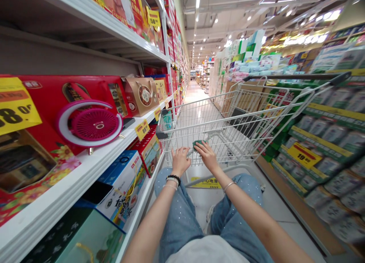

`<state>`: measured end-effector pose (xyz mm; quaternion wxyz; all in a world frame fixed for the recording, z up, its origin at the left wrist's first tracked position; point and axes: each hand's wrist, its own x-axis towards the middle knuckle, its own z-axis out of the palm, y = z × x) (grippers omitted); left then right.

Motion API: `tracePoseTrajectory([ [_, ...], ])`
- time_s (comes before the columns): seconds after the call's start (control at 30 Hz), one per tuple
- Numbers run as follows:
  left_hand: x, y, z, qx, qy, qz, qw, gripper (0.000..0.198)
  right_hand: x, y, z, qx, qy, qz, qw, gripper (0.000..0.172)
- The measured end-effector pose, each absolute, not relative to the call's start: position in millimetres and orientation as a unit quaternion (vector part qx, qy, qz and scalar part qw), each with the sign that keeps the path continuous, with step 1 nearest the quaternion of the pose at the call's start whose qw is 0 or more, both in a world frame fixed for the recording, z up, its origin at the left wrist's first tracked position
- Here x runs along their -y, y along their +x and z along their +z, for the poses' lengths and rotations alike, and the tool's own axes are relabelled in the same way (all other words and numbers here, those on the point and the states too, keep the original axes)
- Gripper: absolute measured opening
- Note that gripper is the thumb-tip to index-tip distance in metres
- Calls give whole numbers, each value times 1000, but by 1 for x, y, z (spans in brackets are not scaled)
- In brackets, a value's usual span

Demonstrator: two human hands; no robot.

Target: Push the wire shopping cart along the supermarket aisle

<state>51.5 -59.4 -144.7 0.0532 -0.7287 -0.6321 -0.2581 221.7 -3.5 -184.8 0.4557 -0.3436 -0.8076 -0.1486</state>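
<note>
A wire shopping cart (228, 118) stands directly in front of me, its green-gripped handle (199, 143) at the near end. My left hand (180, 161) curls over the near rim of the cart beside that grip. My right hand (205, 156) closes on the green grip, its fingers partly covering it. A black beaded bracelet and a pale bangle circle my left wrist, and a thin silver bangle circles my right. The cart's basket shows nothing inside except a flat dark panel (242, 122) toward its far side.
White shelves (71, 175) on my left hold red gift boxes and yellow price tags. Green-and-white packaged goods (333, 133) line the right shelves. Stacked paper goods (245, 69) rise beyond the cart. A long aisle runs ahead, and a yellow floor sign (205, 183) lies below the cart.
</note>
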Motion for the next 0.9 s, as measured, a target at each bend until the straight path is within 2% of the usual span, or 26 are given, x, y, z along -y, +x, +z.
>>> tracePoseTrajectory([
  [0.1,58,54,-146,632,-729,-260,53,56,8,225,-190,816,-340,-143,446,55],
  [0.37,59,56,-145,630,-729,-263,50,57,-1,220,-146,785,-333,-165,496,54],
  [0.63,61,50,-147,620,-734,-272,48,58,6,219,-190,813,-337,-148,450,54],
  [0.77,64,30,-151,646,-693,-308,88,57,5,223,-179,813,-324,-152,459,58],
  [0.9,64,8,-150,675,-654,-313,134,56,-6,220,-155,796,-304,-171,495,53],
])
